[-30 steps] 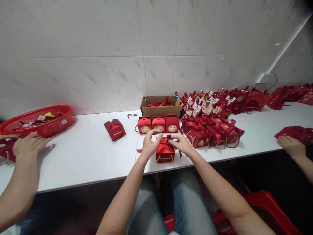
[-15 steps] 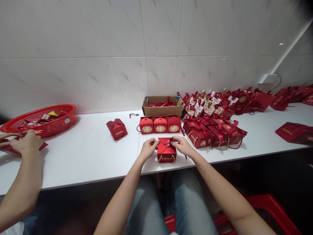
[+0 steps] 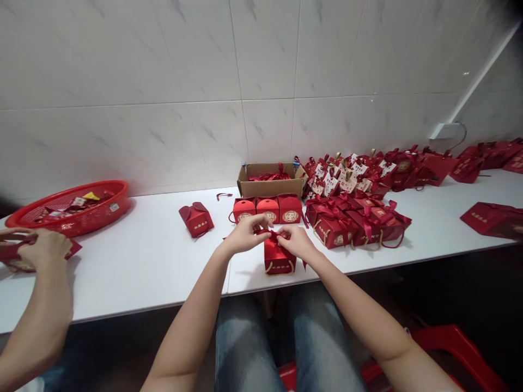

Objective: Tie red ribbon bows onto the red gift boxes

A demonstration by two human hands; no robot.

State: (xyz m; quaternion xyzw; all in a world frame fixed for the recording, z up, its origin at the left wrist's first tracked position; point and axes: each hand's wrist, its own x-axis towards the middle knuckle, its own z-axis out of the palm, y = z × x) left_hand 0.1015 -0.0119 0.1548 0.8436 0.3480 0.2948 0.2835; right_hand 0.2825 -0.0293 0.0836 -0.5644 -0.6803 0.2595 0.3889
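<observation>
A small red gift box (image 3: 280,264) with gold cord handles stands near the table's front edge, between my hands. A dark red ribbon (image 3: 274,236) crosses its top. My left hand (image 3: 248,234) is curved over the box's upper left side, thumb against the ribbon, the other fingers arched above. With thumb and fingertips, my right hand (image 3: 295,240) pinches the ribbon at the top right. One ribbon tail hangs by the box's right side, and a bit shows left of my left wrist. The exact finger contact is partly hidden.
Behind stand three red boxes (image 3: 267,210) and a cardboard box (image 3: 269,188) of ribbons. Ribboned boxes (image 3: 355,223) are grouped right; a lone red box (image 3: 196,219) sits left. Far left, a co-worker's hands (image 3: 44,250) hold a red box beside a red basket (image 3: 118,190).
My left hand has moved from the box's left side up over its top, with the ribbon now raised there. My right hand stays at the ribbon, slightly shifted. The co-worker's box has tilted.
</observation>
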